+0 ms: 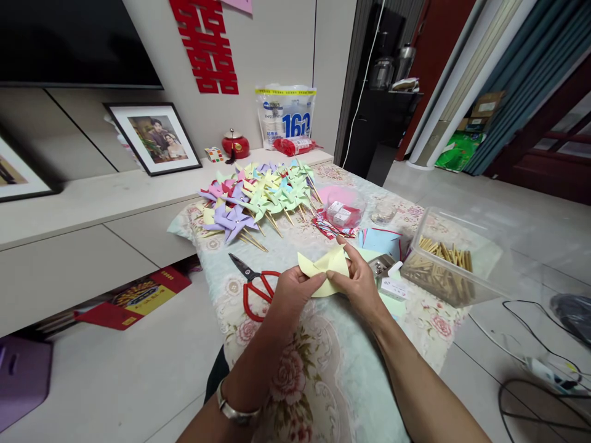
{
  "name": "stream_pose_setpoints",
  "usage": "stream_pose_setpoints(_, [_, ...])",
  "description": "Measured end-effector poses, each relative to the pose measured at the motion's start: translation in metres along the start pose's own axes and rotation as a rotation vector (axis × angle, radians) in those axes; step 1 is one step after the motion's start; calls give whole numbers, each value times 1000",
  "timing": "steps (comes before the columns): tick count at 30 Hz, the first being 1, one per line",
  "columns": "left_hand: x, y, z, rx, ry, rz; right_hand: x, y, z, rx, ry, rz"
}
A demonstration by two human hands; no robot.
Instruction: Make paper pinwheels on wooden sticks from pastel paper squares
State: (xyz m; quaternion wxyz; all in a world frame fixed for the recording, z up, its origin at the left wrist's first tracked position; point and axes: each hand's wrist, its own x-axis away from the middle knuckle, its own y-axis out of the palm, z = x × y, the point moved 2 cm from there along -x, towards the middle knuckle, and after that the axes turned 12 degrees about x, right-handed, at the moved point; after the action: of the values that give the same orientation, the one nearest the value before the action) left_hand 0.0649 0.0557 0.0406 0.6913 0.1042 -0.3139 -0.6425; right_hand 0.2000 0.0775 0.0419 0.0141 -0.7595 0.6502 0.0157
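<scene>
Here, a pair of red scissors (253, 284) was laid flat on the flowery tablecloth (323, 375), just to the left of the hands. Above the cloth, near its front middle, a piece of yellow paper (323, 267) was held up by both hands. Its left side was pinched by the left hand (292, 290), with the thumb pressed on top and the other fingers curled under it. Its right side was pinched by the right hand (360, 280), with the thumb and first finger closed on the folded edge. A silver bracelet (233, 409) was worn on the left wrist. Farther back, a heap of paper pinwheels (258, 194) in purple, pink, yellow and green was spread on the cloth. Just beside the right hand, a small white box (393, 288) was seen. To the right, well apart, a clear box of wooden sticks (446, 261) was set on the table.
</scene>
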Motion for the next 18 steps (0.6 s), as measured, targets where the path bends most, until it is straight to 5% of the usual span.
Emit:
stream_pose_setpoints(11, [-1,-10,12,-25,-4,43,-2,-1,6,-118,30,-51])
stream_pose_setpoints(18, [-4,-21,31,37,-45,-75,-5,-3,14,44,-150,-10])
